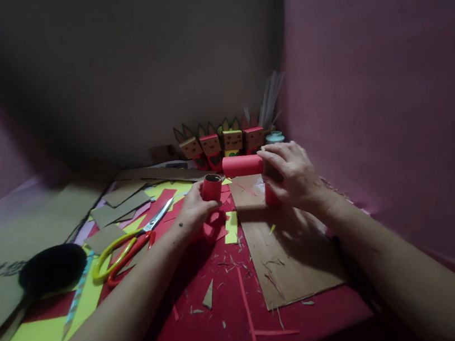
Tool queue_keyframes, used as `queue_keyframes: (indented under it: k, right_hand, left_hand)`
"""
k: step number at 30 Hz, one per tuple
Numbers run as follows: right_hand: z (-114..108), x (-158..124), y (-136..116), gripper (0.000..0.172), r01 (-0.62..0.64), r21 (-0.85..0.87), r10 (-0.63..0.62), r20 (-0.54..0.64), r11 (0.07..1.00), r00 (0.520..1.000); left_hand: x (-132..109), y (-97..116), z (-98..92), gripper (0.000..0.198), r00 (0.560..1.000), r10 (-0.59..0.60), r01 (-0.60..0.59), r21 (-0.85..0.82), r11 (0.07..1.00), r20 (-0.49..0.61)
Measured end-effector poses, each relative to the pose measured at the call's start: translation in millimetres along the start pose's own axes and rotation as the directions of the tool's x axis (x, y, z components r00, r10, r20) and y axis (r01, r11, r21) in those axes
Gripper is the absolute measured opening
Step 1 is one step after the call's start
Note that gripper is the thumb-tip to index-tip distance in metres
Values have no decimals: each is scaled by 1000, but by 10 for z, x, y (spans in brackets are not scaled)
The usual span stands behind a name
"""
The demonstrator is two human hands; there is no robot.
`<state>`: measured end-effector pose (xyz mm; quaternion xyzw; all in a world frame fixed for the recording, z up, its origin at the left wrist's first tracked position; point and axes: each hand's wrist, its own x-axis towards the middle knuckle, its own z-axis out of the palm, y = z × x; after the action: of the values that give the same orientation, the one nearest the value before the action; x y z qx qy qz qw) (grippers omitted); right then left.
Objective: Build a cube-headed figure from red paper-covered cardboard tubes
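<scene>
My left hand (194,209) is closed around a short red paper-covered tube (212,188), held nearly upright with its open dark end up. My right hand (291,173) grips the end of another red tube (242,165), which lies level and points left. Below those fingers a further red piece (272,193) shows, partly hidden by the hand; I cannot tell whether it is held or stands on the cardboard. Under my right hand lies a brown cardboard sheet (295,262). A yellow paper strip (231,227) rests between the hands, near red paper scraps.
Scissors (124,250) with yellow and red handles lie left of my left forearm, by a striped pencil (78,296) and a black round object (53,269). Several cardboard-headed figures (210,144) stand at the back, beside a light blue jar (275,137). Clippings litter the red tabletop (217,335).
</scene>
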<state>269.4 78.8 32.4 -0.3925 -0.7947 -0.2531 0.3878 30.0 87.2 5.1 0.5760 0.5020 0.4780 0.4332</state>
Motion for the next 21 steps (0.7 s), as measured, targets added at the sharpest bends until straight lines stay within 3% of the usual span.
queue_keyframes:
  k: [4, 9, 14, 21]
  right_hand:
    - [-16, 4, -11, 42, 7, -6, -7, -42, 1000, 999]
    - [-36, 14, -34, 42, 56, -22, -56, -44, 998, 997]
    - [-2, 6, -66, 48, 38, 7, -38, -38, 999, 999]
    - [117, -45, -139, 37, 75, 100, -81, 61, 992, 995]
  left_hand:
    - [-87, 75, -148, 38, 996, 12, -10, 25, 1000, -92]
    - [-184, 196, -215, 44, 985, 75, -67, 56, 996, -157]
    - [-255, 249, -186, 49, 981, 98, -92, 42, 995, -167]
    - [-283, 298, -265, 57, 965, 180, -194, -60, 979, -192]
